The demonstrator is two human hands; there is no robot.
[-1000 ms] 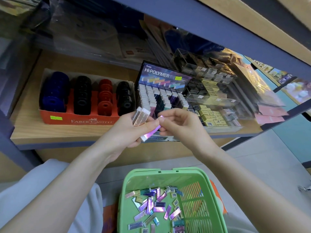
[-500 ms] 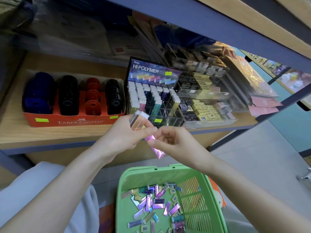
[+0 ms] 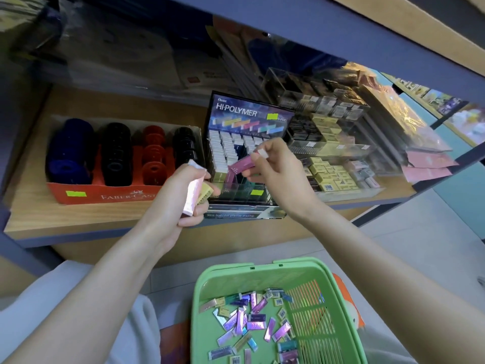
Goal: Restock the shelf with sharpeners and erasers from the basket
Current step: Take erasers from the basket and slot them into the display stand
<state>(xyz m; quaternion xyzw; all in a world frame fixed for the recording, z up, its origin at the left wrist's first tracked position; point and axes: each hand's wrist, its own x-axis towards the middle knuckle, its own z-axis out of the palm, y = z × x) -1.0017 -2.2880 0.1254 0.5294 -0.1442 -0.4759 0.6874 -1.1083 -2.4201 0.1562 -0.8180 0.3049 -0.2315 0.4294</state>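
Observation:
My right hand (image 3: 278,169) pinches a slim magenta eraser (image 3: 240,166) and holds it just over the slots of the Hi-Polymer display box (image 3: 244,119) on the wooden shelf (image 3: 52,219). Left of it, my left hand (image 3: 181,203) grips a small bundle of erasers (image 3: 195,191), pink and yellow, in front of the box. Below, a green basket (image 3: 199,287) holds several loose shiny erasers (image 3: 249,321).
An orange Faber-Castell tray (image 3: 78,193) with rows of blue, black and red round sharpeners stands left of the display box. Clear bins of yellow and black boxed erasers (image 3: 330,174) fill the shelf to the right. An upper shelf edge (image 3: 288,19) overhangs.
My right hand took the magenta eraser away from my left hand and raised it to the display box slots. My left hand stayed low with its bundle.

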